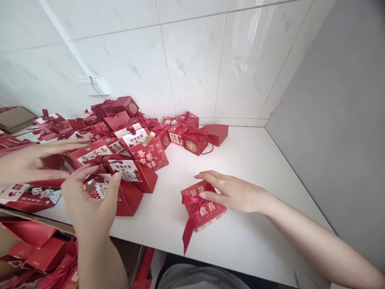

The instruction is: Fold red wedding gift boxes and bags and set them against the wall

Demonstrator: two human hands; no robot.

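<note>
My right hand (233, 192) lies flat on a small red gift box (207, 212) on the white table (255, 160). Its fingers are stretched over the box's far corner and its thumb is by the ribbon knot. A long red ribbon tail (188, 233) hangs off the box toward the table's front edge. My left hand (86, 202) pinches the top of a red gift box with a photo label (129, 198) at the near left. Another person's hand (27, 162) reaches in from the left edge, touching the boxes behind mine.
Several red gift boxes with ribbons (144, 148) are heaped along the back left against the tiled wall (186, 60). A grey wall (337, 120) bounds the table on the right. Flat red cartons (33, 245) lie below the table's front edge at left.
</note>
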